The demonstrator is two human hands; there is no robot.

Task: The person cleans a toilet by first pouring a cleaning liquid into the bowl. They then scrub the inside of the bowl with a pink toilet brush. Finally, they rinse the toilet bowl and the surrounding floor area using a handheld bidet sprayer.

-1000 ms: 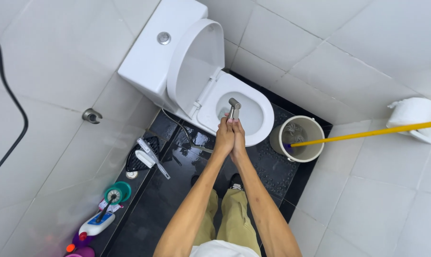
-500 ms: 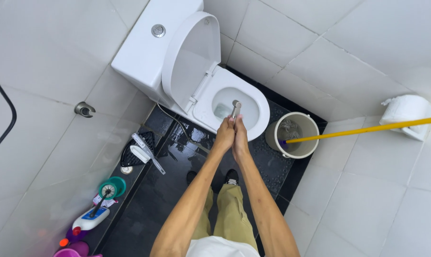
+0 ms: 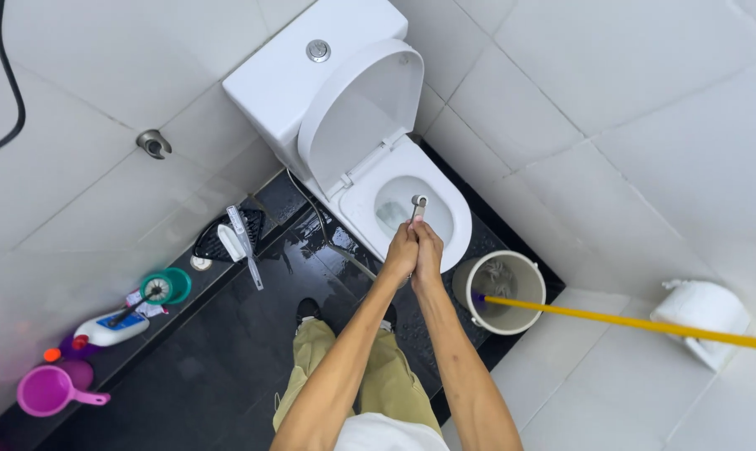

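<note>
I look down at a white toilet [image 3: 361, 209] with its lid raised against the cistern. Both my hands are clasped together around the handle of a metal spray nozzle [image 3: 418, 205], which points into the bowl. My left hand [image 3: 400, 251] and my right hand [image 3: 429, 253] press side by side just over the front rim of the seat. A thin hose [image 3: 336, 246] trails from my hands down along the toilet's left side over the wet black floor.
A white bucket [image 3: 520, 267] with a yellow-handled mop [image 3: 645, 324] stands right of the toilet. A toilet paper holder [image 3: 700, 313] hangs at the right. Along the left wall lie a brush [image 3: 232, 242], green cup [image 3: 165, 286], cleaner bottle [image 3: 111, 328] and purple scoop [image 3: 48, 390].
My view has drifted right and down, so the toilet sits further left and higher in the picture. My hands keep their clasp on the nozzle over the bowl.
</note>
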